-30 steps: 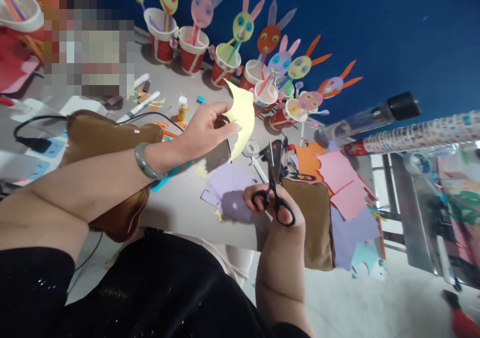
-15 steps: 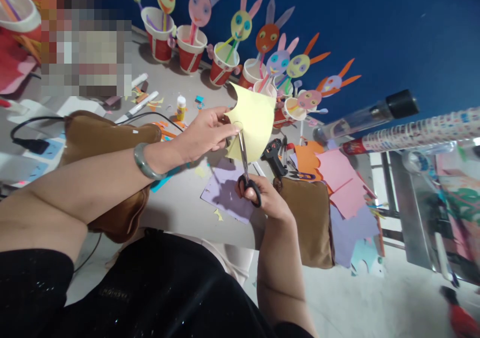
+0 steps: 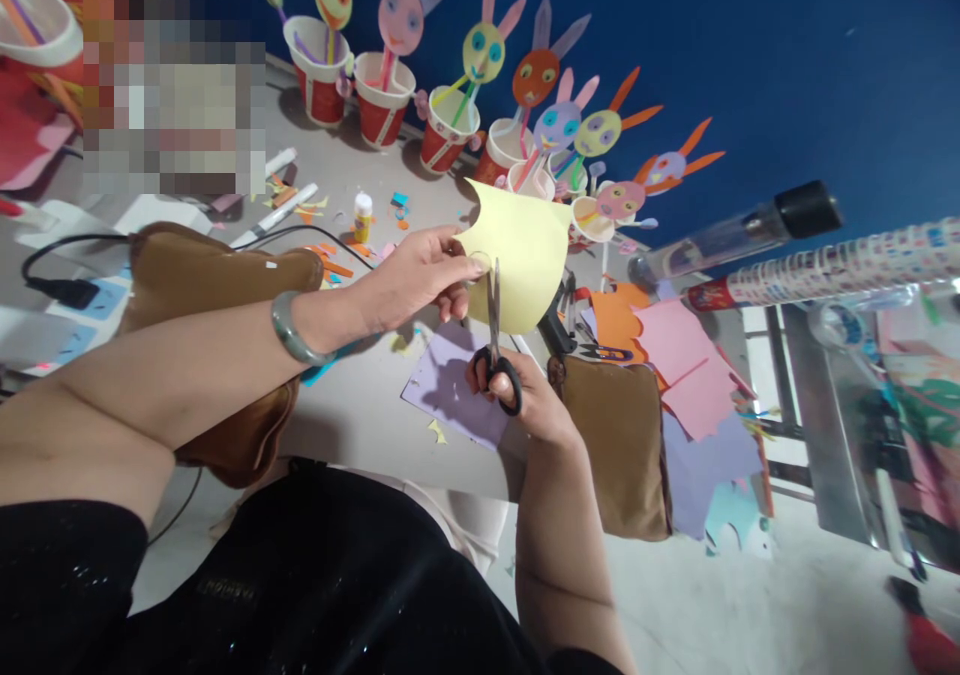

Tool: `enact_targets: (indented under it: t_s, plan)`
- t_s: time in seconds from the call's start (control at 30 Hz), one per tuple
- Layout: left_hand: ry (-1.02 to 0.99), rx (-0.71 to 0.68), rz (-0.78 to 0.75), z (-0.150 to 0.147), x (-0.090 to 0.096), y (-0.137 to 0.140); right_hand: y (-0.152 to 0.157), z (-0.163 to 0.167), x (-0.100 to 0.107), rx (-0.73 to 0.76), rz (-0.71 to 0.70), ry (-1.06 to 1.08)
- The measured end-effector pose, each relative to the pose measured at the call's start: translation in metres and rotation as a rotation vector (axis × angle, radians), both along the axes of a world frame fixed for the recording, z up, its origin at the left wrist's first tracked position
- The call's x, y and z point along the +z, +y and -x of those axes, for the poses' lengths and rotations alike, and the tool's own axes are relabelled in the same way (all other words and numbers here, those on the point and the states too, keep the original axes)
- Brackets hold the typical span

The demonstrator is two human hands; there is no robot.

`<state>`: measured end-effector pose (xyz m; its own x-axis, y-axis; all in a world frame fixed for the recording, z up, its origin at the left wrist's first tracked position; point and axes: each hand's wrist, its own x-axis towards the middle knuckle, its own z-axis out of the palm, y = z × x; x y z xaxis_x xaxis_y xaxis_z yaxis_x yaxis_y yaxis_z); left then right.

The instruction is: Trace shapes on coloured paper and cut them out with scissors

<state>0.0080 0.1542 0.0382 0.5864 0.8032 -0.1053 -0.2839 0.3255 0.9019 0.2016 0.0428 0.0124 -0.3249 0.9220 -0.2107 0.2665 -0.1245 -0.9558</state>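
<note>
My left hand [image 3: 431, 273] pinches a sheet of yellow paper [image 3: 529, 245] by its left side, thumb on top. The sheet is raised above the table, slightly curled, with a curved notch cut from its upper left edge. In my right hand [image 3: 529, 395] is a pair of scissors [image 3: 493, 330] with black handles, fingers through the loops. Its blades point away from me and meet the paper near my left thumb, slightly parted. Below lies a sheet of purple paper [image 3: 454, 385], with a small yellow scrap [image 3: 436, 433] near it.
Along the blue wall stand several red-and-white paper cups [image 3: 448, 130] with paper rabbit faces. A glue stick [image 3: 363, 217] stands left of centre. Brown cushions [image 3: 615, 445] flank my arms. A black glue gun [image 3: 556, 325] is partly hidden behind the yellow paper. Pink paper [image 3: 686, 355] lies at right.
The yellow paper has shifted and turned a little to the right, now covering more of the glue gun. The scissor blades stand more upright.
</note>
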Motion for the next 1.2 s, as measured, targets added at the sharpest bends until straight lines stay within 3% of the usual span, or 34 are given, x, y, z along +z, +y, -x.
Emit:
enact_targets:
  t_s: [1.2]
  plan:
    - [0.015, -0.078, -0.015, -0.0001, -0.0003, -0.0013, -0.0027, 0.0045, -0.0053, -0.052, -0.036, 0.035]
